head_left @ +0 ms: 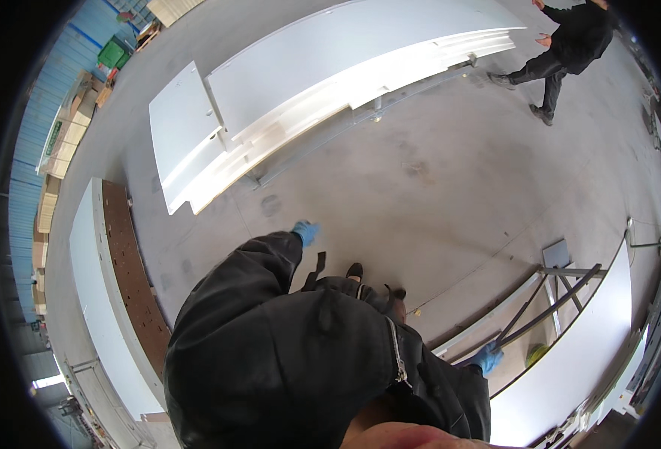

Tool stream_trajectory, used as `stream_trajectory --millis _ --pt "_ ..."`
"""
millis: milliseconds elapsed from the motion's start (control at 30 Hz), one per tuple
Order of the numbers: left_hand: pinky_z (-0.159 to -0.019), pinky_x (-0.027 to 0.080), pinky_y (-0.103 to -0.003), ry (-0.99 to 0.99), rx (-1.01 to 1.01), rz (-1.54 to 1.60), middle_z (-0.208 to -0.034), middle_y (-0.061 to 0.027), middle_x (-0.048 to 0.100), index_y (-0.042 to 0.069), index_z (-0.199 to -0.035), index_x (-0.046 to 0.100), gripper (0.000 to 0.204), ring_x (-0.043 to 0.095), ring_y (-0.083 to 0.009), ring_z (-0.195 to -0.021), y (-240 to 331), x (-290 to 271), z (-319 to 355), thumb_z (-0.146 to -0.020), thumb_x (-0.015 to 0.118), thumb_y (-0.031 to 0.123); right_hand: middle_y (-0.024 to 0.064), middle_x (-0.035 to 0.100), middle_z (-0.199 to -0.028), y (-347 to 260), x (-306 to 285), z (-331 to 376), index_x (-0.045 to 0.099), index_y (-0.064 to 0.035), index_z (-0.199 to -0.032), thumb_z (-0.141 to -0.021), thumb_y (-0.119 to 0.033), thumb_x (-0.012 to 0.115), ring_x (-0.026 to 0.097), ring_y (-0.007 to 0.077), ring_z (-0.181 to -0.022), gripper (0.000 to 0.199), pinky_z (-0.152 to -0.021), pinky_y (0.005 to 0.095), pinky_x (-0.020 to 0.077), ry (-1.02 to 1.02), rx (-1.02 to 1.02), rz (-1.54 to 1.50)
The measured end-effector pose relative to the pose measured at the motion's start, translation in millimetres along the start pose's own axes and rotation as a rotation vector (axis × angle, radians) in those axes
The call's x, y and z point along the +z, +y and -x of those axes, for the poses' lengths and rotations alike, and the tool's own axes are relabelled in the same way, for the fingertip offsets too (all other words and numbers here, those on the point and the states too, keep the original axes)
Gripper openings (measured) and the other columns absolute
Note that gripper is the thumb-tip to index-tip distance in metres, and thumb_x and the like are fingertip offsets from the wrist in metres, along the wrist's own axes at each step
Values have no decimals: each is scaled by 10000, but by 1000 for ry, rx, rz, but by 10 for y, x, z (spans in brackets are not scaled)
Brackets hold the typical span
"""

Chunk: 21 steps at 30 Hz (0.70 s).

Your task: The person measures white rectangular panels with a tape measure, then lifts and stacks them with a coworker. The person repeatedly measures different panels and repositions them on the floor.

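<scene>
My left hand (305, 232), in a blue glove, is held out over the grey floor in front of me. Its fingers look loosely apart and I see nothing in them. My right hand (487, 358), gloved in blue too, is low at my right side, by the near end of a dark metal bar (551, 310) of a frame. Whether its fingers close round the bar cannot be made out. Beside that hand lies a long white panel (581, 352) on the right. Black sleeves cover both my arms.
Long white panels (330, 56) rest on a low support ahead. To the left stands a stack with a white top (106, 292) and a brown perforated side (130, 262). A person in dark clothes (573, 37) walks at the far right. A green bin (113, 52) is far left.
</scene>
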<state>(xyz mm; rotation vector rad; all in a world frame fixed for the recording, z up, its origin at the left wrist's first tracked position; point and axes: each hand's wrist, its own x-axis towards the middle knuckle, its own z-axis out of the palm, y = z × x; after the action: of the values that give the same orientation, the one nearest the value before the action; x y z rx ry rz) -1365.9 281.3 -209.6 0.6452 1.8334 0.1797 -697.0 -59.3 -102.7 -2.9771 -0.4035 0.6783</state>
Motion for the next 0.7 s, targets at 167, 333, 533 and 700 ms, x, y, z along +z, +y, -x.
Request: stream_trajectory --millis 167,333,533,700 --pt "-494 490 -400 318 49 391 -787 -145 657 64 -1132 554 517 607 -253 -574 605 -1185 -701 -906 642 521 251 579 -1348 -1376 765 153 555 59 -1332 -977 -461 539 549 383 -1258 630 -1065 417 434 -64 -342 -137" --pt "-499 442 -383 564 176 792 -752 -92 618 45 -1037 549 478 539 -236 -521 1103 -2169 -716 -904 664 490 230 716 -1073 -2997 1325 142 674 39 -1157 -960 -393 581 685 330 -1022 484 -885 413 520 -331 -546 -153" --pt "-643 442 -397 986 516 189 -680 -139 535 -32 -778 538 475 525 -250 -659 1341 -3276 -1059 -865 666 417 218 700 -1118 -5212 1770 1047 667 -1 -1173 -971 -381 564 664 339 -1065 443 -922 411 500 -461 -915 -177" --pt "-706 485 -354 662 539 462 -832 -89 627 -4 -968 597 345 583 -205 -763 1610 -3935 -1595 -881 699 314 197 714 -1097 -6843 2755 2757 667 -5 -1188 -969 -393 597 676 317 -1043 452 -915 392 507 -666 -1075 -248"
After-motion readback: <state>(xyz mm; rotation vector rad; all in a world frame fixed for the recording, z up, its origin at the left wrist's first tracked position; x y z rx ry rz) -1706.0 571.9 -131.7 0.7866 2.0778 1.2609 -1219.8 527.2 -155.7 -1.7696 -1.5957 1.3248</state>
